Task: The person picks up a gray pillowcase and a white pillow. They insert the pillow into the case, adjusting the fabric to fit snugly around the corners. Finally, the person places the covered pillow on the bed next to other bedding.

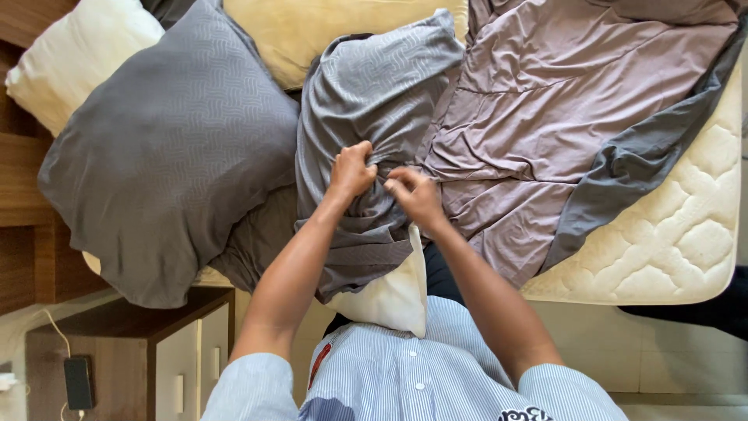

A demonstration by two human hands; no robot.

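Hands pinch the bunched grey pillowcase: your left hand and right hand are both closed on its gathered cloth, holding it over the white pillow.

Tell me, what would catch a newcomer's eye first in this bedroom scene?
Two bare hands meet at the centre: the left hand and right hand both bunch a grey patterned pillowcase, with a white pillow sticking out of its near end. To the left lies a big grey covered pillow. To the right, a crumpled mauve sheet spreads over a quilted cream mattress.
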